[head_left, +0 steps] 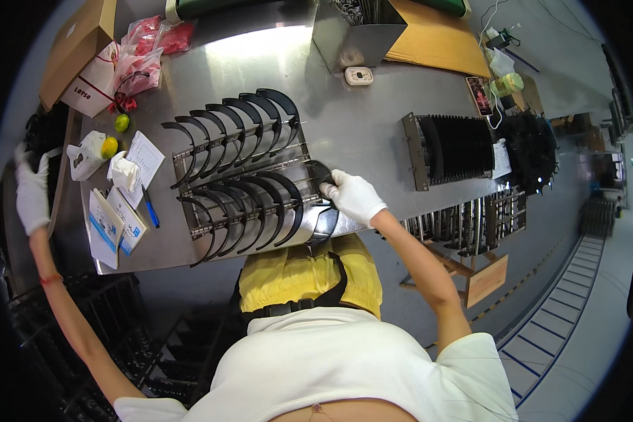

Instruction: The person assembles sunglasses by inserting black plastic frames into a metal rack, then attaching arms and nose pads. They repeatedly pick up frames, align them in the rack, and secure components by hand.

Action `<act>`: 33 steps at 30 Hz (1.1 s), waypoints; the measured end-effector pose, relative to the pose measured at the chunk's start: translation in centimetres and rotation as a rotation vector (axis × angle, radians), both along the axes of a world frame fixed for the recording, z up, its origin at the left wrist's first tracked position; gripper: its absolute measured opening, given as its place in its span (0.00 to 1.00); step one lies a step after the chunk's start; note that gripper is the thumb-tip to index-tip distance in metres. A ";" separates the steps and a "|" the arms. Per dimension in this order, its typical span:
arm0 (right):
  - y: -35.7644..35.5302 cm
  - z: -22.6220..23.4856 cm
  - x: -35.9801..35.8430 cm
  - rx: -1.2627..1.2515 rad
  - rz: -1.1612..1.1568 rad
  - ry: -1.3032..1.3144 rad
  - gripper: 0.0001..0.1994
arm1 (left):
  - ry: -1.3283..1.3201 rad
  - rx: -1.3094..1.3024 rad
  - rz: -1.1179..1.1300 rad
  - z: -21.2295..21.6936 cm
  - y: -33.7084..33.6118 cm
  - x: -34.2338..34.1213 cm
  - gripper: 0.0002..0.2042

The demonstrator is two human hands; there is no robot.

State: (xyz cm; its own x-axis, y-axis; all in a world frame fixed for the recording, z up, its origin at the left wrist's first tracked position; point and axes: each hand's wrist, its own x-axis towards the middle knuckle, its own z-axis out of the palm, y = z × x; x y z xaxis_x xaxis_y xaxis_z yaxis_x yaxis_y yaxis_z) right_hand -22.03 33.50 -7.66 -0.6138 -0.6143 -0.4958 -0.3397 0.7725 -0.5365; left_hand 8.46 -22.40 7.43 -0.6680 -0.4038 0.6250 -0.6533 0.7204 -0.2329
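My right hand [355, 197], in a white glove, pinches a black curved strip [319, 171] at the right end of a metal rack [243, 169] on the steel table. Two rows of similar black curved strips [281, 105] stand in that rack, arching over its slotted bars. Another dark curved piece [325, 224] shows below my right hand at the table's front edge. My left hand [32, 193], also gloved, reaches out past the table's left edge beside dark parts [41, 133]. Its fingers look stretched out and somewhat blurred, with nothing visible in them.
A second rack filled with black strips [454, 148] stands to the right, near a black bundle [531, 151] and a phone [480, 96]. Notebooks [107, 228], a blue pen [150, 209], a tissue pack [86, 158] and pink bags [139, 67] lie left. A metal bin [359, 39] stands behind.
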 end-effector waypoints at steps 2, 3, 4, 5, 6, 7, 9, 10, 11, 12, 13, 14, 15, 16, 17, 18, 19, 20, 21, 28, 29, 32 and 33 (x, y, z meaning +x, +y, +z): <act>-1.1 -0.8 0.5 0.055 0.128 0.137 0.13 | 0.042 0.012 0.131 2.0 -4.4 1.2 0.29; -1.2 -1.5 0.8 0.058 0.158 0.198 0.13 | 0.060 0.105 0.126 0.9 -3.8 -0.7 0.30; -1.3 -1.8 0.8 0.059 0.187 0.223 0.12 | 0.069 0.212 0.062 -0.8 -1.0 -4.0 0.31; -1.1 -1.2 0.8 0.099 0.193 0.221 0.12 | 0.092 0.336 -0.036 -3.5 2.9 -8.7 0.32; -1.2 -0.3 0.6 0.081 0.185 0.191 0.13 | 0.118 0.449 -0.103 -4.6 8.3 -13.0 0.29; -1.4 0.6 0.5 0.062 0.185 0.156 0.13 | 0.099 0.573 -0.201 -5.4 12.5 -16.0 0.29; -1.6 1.0 -0.1 0.036 0.198 0.163 0.13 | 0.076 0.811 -0.317 -6.6 20.4 -22.6 0.29; -1.9 0.7 -0.1 0.020 0.201 0.158 0.13 | 0.053 0.799 -0.363 -6.2 23.2 -25.2 0.31; -2.0 0.3 -0.4 0.019 0.186 0.169 0.12 | 0.065 0.954 -0.374 -6.7 25.4 -28.2 0.32; -2.0 0.0 -0.4 -0.022 0.211 0.227 0.11 | -0.006 0.958 -0.356 -7.6 26.6 -30.9 0.34; -2.0 0.0 -0.5 -0.052 0.232 0.282 0.10 | -0.003 1.050 -0.426 -7.8 28.1 -33.3 0.35; -2.1 0.1 -0.5 -0.069 0.241 0.293 0.10 | 0.075 1.098 -0.561 -8.5 29.3 -35.0 0.35; -2.3 -0.4 -0.4 -0.082 0.252 0.282 0.09 | 0.109 1.174 -0.599 -7.9 30.3 -36.1 0.34; -2.5 -0.9 -0.3 -0.095 0.267 0.263 0.08 | 0.128 1.254 -0.607 -8.3 30.8 -37.6 0.34; -2.7 -1.7 -0.1 -0.117 0.285 0.267 0.09 | 0.138 1.186 -0.569 -8.7 31.3 -39.0 0.32; -2.8 -3.0 0.3 -0.110 0.271 0.280 0.10 | 0.149 1.213 -0.532 -8.5 32.4 -40.9 0.29; -3.2 -4.1 0.5 -0.109 0.266 0.288 0.10 | 0.161 1.236 -0.483 -8.1 33.2 -42.4 0.28; -3.7 -4.6 0.7 -0.098 0.248 0.264 0.11 | 0.209 1.027 -0.443 -9.1 33.3 -43.8 0.22; -3.9 -4.9 0.8 -0.087 0.231 0.239 0.11 | 0.237 1.073 -0.419 -10.0 33.2 -45.3 0.21; -2.7 -2.0 -1.4 -0.048 0.216 -0.059 0.25 | 0.171 1.144 -0.466 -9.4 32.1 -46.9 0.10; -2.5 -2.2 -1.8 -0.058 0.192 -0.033 0.26 | -0.026 0.931 -0.475 -8.2 32.0 -47.3 0.10; -2.1 -1.2 -2.1 -0.086 0.163 0.065 0.25 | -0.035 0.700 -0.360 -5.7 33.5 -48.0 0.10; -2.2 -0.1 -2.1 -0.088 0.165 0.099 0.24 | 0.191 0.843 -0.265 -5.5 34.1 -47.5 0.09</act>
